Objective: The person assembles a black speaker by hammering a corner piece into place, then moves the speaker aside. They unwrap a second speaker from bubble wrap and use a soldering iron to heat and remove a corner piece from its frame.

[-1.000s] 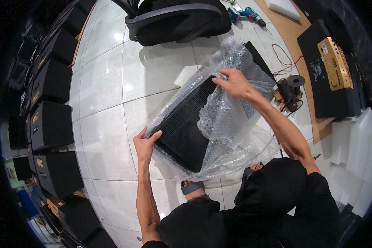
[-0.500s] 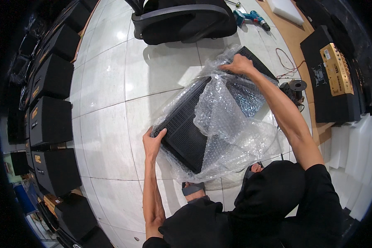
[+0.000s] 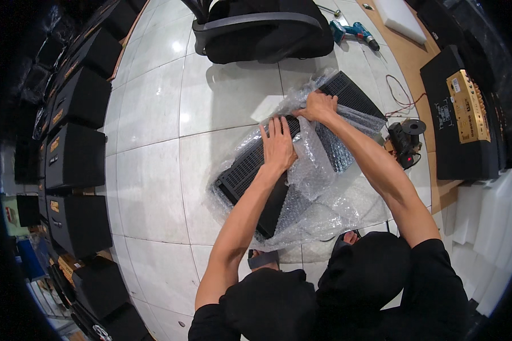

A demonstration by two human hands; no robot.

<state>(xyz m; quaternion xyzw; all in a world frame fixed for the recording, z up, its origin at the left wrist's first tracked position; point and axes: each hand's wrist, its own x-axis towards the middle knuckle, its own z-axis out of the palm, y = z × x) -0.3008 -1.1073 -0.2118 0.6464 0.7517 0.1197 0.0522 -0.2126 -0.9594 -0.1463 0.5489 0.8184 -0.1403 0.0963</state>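
A: ok what's the left grip (image 3: pixel 277 145) up to?

B: Open and pretty flat, fingers spread over the upper end of a black slatted panel (image 3: pixel 239 179). Doesn't look clamped on it.

A: And the right grip (image 3: pixel 320 106)?

B: Just beside the left one, bent over some bubble wrap (image 3: pixel 313 156). Honestly can't tell if it's pinching the stuff, palm side is hidden.

A: So where's the panel sitting?

B: Slanted on the tiled floor (image 3: pixel 148 170), in front of the feet, wrap bunched around it and over part of it. A second slatted piece (image 3: pixel 352 94) pokes out past the right grip.

A: And further out?

B: Gadget with a black spool (image 3: pixel 404 142) and a red light right of the wrap, cordless drill (image 3: pixel 355 34) farther up, black chair (image 3: pixel 267 34) straight ahead. Black boxes (image 3: pixel 77 156) line the left side.
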